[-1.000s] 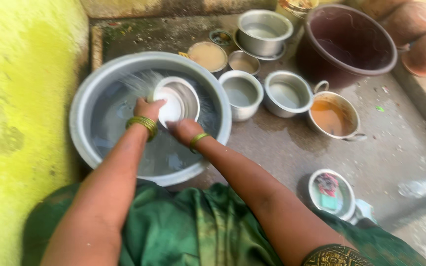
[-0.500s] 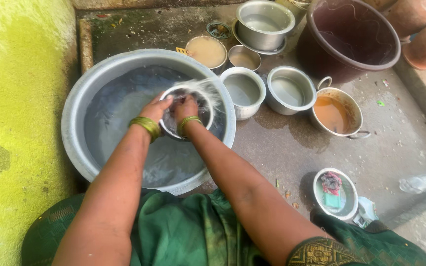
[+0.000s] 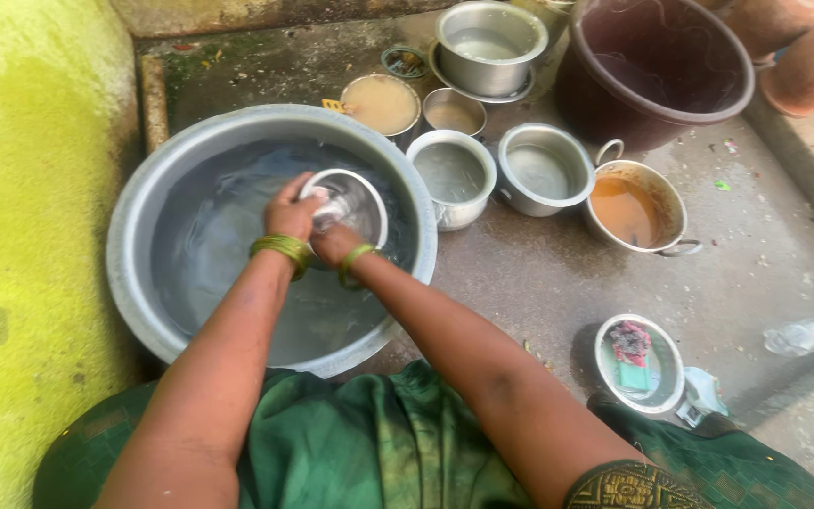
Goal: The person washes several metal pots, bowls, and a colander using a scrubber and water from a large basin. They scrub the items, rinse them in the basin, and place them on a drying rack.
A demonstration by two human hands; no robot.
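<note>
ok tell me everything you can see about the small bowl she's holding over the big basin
The small bowl is round, shiny metal with a pale rim, tilted on its side so its opening faces the camera. It sits over the water in the big basin. The left hand grips its left rim; the right hand touches its lower edge. The inside looks wet.

Right hand [image 3: 334,243] fingers hidden inside small steel bowl [image 3: 362,200]; bowl interior blurred, possibly by splashing.
</note>
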